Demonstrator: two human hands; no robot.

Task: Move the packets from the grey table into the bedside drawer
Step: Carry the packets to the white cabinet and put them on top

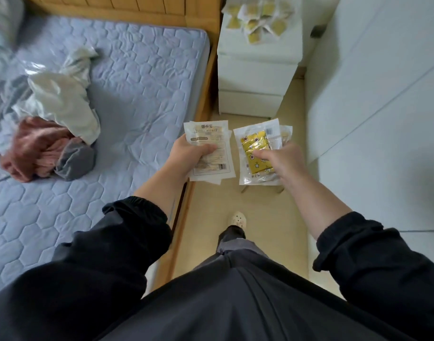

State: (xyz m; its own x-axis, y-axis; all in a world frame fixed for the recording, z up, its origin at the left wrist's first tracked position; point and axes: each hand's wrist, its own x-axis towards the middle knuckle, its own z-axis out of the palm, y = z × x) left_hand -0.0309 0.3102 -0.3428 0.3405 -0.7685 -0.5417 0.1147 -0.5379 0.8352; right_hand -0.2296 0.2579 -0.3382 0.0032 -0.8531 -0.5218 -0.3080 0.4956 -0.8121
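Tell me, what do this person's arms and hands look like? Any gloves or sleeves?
No gloves: the left hand and right hand are bare, with no ring or watch in view. The left sleeve and right sleeve are loose and black, pushed up the forearms, each ending in a gathered cuff.

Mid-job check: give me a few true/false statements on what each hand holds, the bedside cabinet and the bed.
1. The left hand grips a stack of white packets, printed side up. True.
2. The right hand is empty. False: it holds yellow-filled packets.
3. One drawer of the bedside cabinet stands open. False: both drawer fronts look closed.
4. Loose packets lie on the cabinet's top. True.
5. The mattress carries nothing. False: a pile of clothes lies on it.
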